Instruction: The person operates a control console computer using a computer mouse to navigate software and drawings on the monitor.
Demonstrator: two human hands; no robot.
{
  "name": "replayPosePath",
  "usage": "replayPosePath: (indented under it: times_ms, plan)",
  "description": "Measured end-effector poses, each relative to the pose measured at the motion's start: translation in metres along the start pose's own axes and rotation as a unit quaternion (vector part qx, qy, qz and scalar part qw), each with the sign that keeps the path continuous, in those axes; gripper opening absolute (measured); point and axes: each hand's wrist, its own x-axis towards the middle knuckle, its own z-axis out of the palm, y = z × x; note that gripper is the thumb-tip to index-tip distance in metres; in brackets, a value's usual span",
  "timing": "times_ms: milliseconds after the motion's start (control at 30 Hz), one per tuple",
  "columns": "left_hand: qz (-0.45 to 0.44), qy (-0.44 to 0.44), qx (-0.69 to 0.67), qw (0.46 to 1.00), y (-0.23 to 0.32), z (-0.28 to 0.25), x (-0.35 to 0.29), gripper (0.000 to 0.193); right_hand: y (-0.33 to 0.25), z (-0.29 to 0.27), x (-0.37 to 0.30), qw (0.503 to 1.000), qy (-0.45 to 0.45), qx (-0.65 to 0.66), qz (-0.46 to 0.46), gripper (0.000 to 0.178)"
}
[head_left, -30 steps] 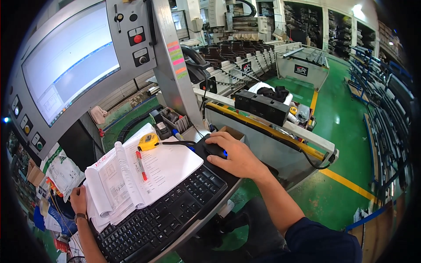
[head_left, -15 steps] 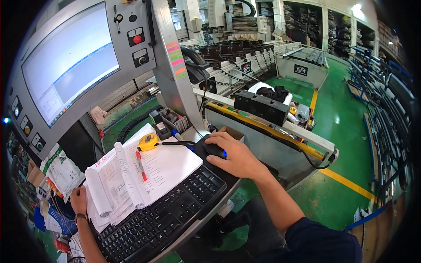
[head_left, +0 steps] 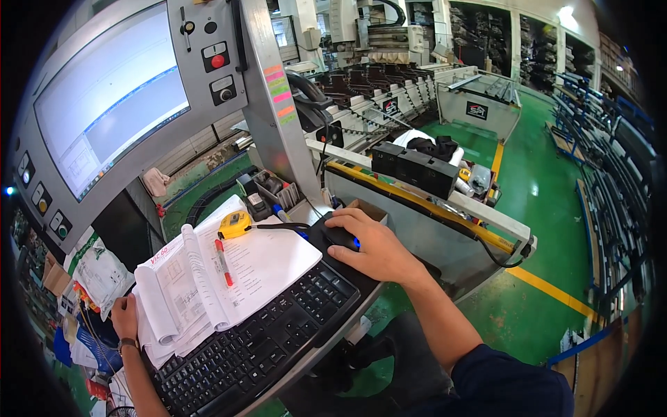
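My right hand (head_left: 372,249) lies over a black computer mouse (head_left: 339,240) with a blue glow at its side, the fingers curved round it. At the left edge of the console shelf rests my left hand (head_left: 125,317), beside a stack of printed sheets (head_left: 271,267); its fingers are too small and partly hidden to read. Some pages are rolled back. On the sheets lie a yellow tape measure (head_left: 235,224) and a red-and-clear marker pen (head_left: 224,263). A black keyboard (head_left: 257,347) stands in front of the papers, touched by neither hand.
A grey control panel with a lit screen (head_left: 118,97) and a red button (head_left: 217,62) rises at the left. Behind the shelf are a yellow-edged rail (head_left: 417,208) and a long machine bed (head_left: 375,104). Metal profiles (head_left: 618,181) fill racks at the right. A white bag (head_left: 99,271) hangs at the left.
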Motion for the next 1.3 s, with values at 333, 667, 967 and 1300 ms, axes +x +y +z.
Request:
replayPosePath:
  times_ms: [333, 667, 967, 1300]
  plan:
    - [-0.004, 0.005, 0.006, 1.0, 0.0053, -0.001, -0.0027, 0.046, -0.0003, 0.0006, 0.0001, 1.0, 0.0, -0.008, 0.004, 0.051]
    - [-0.009, 0.001, 0.015, 1.0, 0.0046, -0.0012, -0.0013, 0.046, -0.0005, 0.0007, 0.0001, 1.0, 0.001, -0.011, 0.002, 0.051]
    - [-0.01, 0.003, 0.011, 1.0, 0.0, 0.0005, 0.001, 0.048, -0.0002, 0.0008, 0.0004, 1.0, 0.001, -0.01, 0.0, 0.051]
    - [-0.01, 0.005, 0.0, 1.0, -0.0002, 0.0013, 0.0005, 0.047, -0.0011, -0.0003, -0.0001, 1.0, -0.002, 0.0, 0.005, 0.051]
